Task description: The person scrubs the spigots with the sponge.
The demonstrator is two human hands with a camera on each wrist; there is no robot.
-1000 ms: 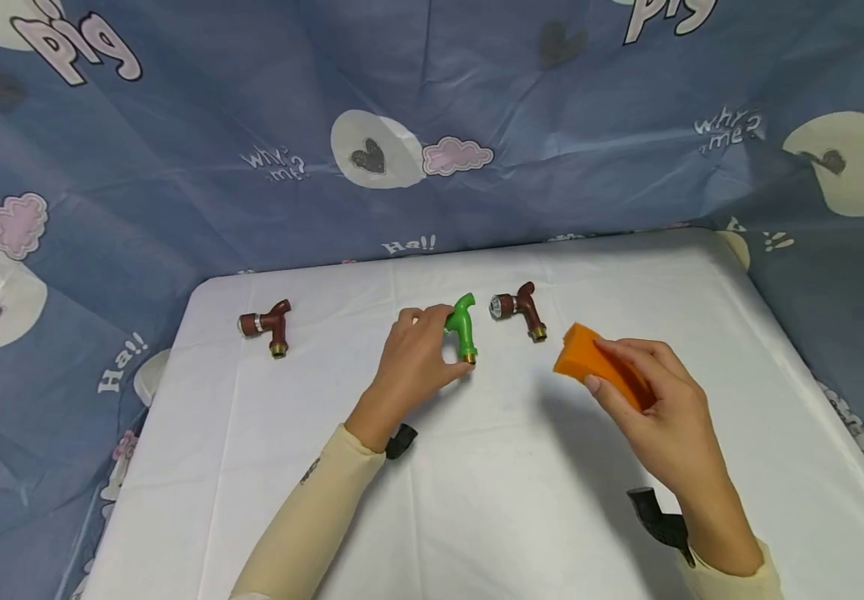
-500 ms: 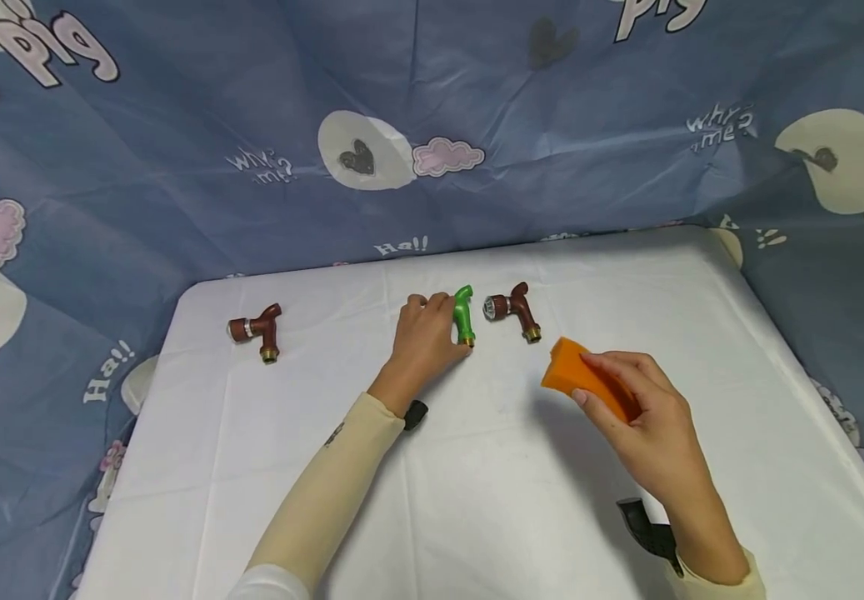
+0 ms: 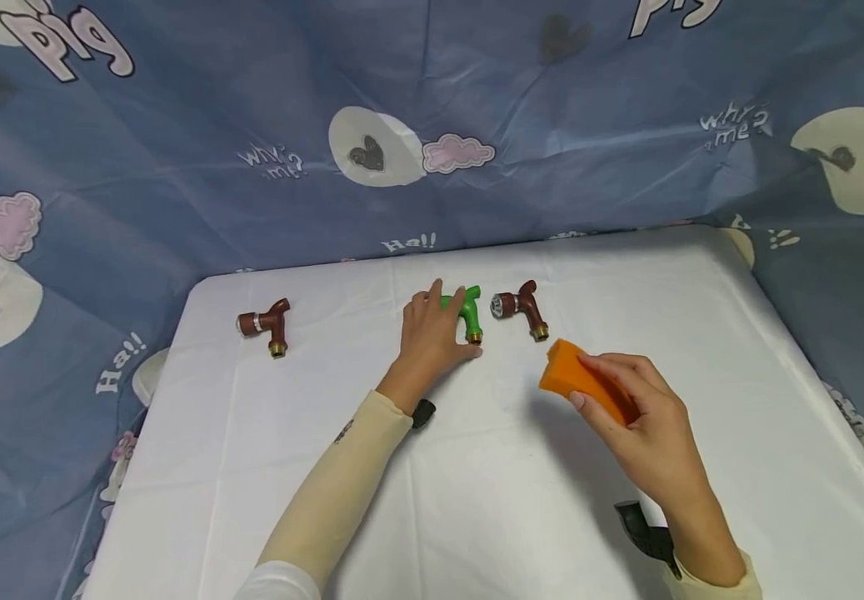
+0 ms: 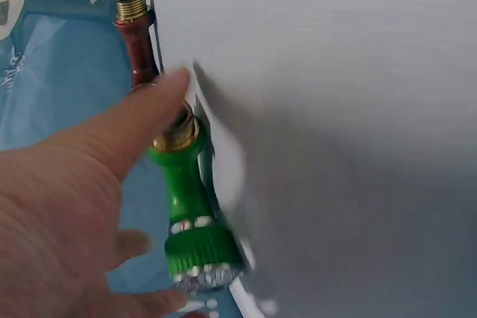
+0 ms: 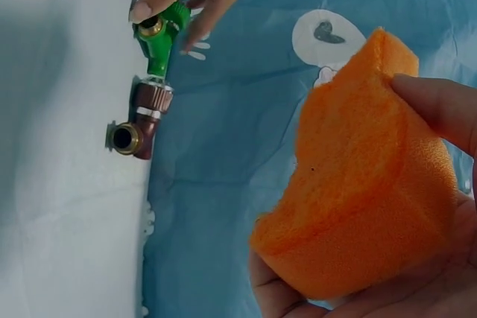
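A green tap (image 3: 471, 315) with a brass threaded end lies near the back of the white table. Around it my left hand (image 3: 430, 335) is spread, thumb near the brass end and fingers over the knob side. The left wrist view shows the knob of the green tap (image 4: 197, 255) apart from the fingers; whether the thumb touches the brass end I cannot tell. My right hand (image 3: 652, 429) pinches an orange sponge (image 3: 581, 379) between thumb and fingers, above the table. In the right wrist view the sponge (image 5: 358, 176) has a hollowed, notched side.
Just right of the green tap lies a brown tap (image 3: 527, 310); another brown tap (image 3: 267, 325) lies at the back left. The white-covered table (image 3: 491, 500) ends at a blue printed cloth (image 3: 551, 192) hanging behind. Black pieces (image 3: 645, 529) sit at both wrists.
My left hand has shifted the green tap slightly back, and its fingers have spread from it, baring more of the knob side. The right hand has come slightly left and lower with the sponge.
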